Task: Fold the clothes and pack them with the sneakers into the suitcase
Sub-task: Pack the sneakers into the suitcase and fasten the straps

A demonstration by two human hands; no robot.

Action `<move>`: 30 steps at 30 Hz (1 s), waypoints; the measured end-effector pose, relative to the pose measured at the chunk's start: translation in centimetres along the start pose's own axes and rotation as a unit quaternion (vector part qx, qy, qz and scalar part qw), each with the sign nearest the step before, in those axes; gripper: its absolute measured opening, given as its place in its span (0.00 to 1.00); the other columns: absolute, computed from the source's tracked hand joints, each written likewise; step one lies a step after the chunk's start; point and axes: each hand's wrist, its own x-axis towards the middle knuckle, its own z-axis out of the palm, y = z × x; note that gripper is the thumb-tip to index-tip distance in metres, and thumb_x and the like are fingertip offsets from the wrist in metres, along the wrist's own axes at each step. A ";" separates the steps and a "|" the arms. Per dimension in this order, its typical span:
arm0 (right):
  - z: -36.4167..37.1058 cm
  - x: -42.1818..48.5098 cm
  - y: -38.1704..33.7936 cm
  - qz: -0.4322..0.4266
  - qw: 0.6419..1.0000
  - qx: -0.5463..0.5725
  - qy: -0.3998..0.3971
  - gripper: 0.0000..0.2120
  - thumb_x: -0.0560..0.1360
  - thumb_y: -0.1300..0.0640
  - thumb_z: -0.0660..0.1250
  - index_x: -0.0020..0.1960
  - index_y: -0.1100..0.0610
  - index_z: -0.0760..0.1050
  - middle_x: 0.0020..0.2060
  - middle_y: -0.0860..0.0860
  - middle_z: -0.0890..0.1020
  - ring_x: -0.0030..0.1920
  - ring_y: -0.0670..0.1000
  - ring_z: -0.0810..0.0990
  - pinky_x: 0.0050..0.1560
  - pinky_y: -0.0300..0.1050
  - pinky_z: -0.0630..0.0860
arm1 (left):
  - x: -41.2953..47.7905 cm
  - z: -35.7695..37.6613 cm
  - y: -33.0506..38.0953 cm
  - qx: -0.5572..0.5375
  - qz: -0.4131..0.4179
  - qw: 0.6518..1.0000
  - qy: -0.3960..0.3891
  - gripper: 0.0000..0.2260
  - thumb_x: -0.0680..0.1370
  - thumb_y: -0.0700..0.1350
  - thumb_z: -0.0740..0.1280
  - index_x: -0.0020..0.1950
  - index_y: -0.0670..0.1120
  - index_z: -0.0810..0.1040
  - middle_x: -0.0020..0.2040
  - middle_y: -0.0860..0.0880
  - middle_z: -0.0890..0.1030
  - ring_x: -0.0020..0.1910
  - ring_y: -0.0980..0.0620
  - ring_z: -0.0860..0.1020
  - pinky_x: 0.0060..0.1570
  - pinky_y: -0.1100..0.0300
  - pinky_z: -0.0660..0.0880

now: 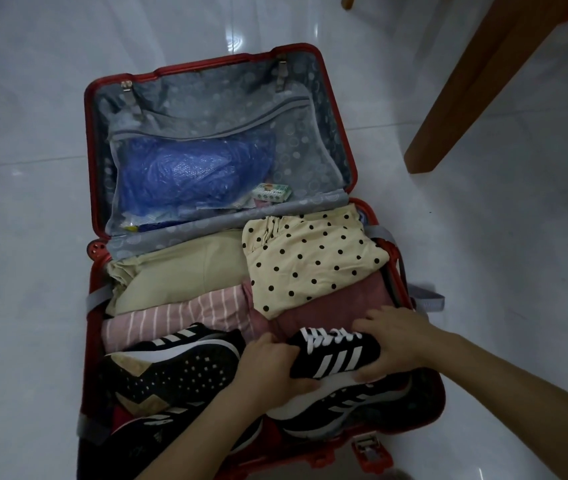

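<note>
A red suitcase lies open on the floor. Its near half holds folded clothes: a beige garment, a pink striped one, a dark pink one and a cream polka-dot top. Both my hands hold a black sneaker with white stripes over the near right part. My left hand grips its toe end and my right hand grips its heel end. Another sneaker lies on its side at the near left, sole showing. More black sneakers lie underneath.
The lid's mesh pocket holds a blue plastic bag and a small green-and-white box. A wooden furniture leg stands on the white tiled floor to the far right. A grey strap hangs over the suitcase's right edge.
</note>
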 end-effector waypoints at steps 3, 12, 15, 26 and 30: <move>0.2 1.3 0.8 -0.006 0.999 0.031 0.009 0.31 0.59 0.21 0.60 0.48 0.45 0.71 0.43 0.43 0.75 0.46 0.47 0.74 0.45 0.45 0.72 | 0.8 0.4 -0.4 -0.023 -0.024 0.999 -0.018 0.23 0.70 0.68 0.63 0.52 0.52 0.77 0.50 0.53 0.80 0.56 0.50 0.72 0.52 0.56 0.68; -0.2 3.5 1.6 -0.009 0.993 0.119 0.000 0.23 0.59 0.24 0.62 0.33 0.43 0.72 0.33 0.42 0.79 0.36 0.42 0.77 0.33 0.39 0.67 | 2.2 0.8 -1.1 -0.021 -0.045 0.998 -0.045 0.25 0.72 0.67 0.61 0.57 0.50 0.74 0.57 0.50 0.78 0.61 0.48 0.71 0.57 0.53 0.63; 0.4 2.8 1.2 -0.011 0.990 0.135 -0.028 0.20 0.61 0.26 0.64 0.31 0.43 0.73 0.33 0.45 0.81 0.34 0.43 0.77 0.33 0.40 0.70 | 2.3 1.1 -1.3 -0.036 -0.024 0.996 -0.078 0.24 0.72 0.67 0.63 0.52 0.47 0.75 0.53 0.49 0.79 0.56 0.47 0.74 0.51 0.54 0.65; 1.1 3.1 1.5 0.042 0.988 0.143 -0.047 0.32 0.60 0.24 0.64 0.36 0.54 0.79 0.27 0.46 0.76 0.28 0.44 0.73 0.29 0.41 0.65 | 1.7 1.6 -0.6 0.020 -0.035 0.999 0.027 0.24 0.72 0.68 0.61 0.54 0.49 0.71 0.53 0.52 0.78 0.54 0.50 0.75 0.50 0.56 0.66; 1.2 3.1 1.4 0.048 0.984 0.160 -0.065 0.30 0.59 0.24 0.65 0.29 0.53 0.72 0.24 0.45 0.71 0.25 0.44 0.68 0.28 0.42 0.63 | 1.3 2.3 -0.2 0.010 -0.022 0.999 0.031 0.28 0.68 0.71 0.62 0.53 0.49 0.70 0.53 0.51 0.76 0.54 0.49 0.74 0.50 0.56 0.66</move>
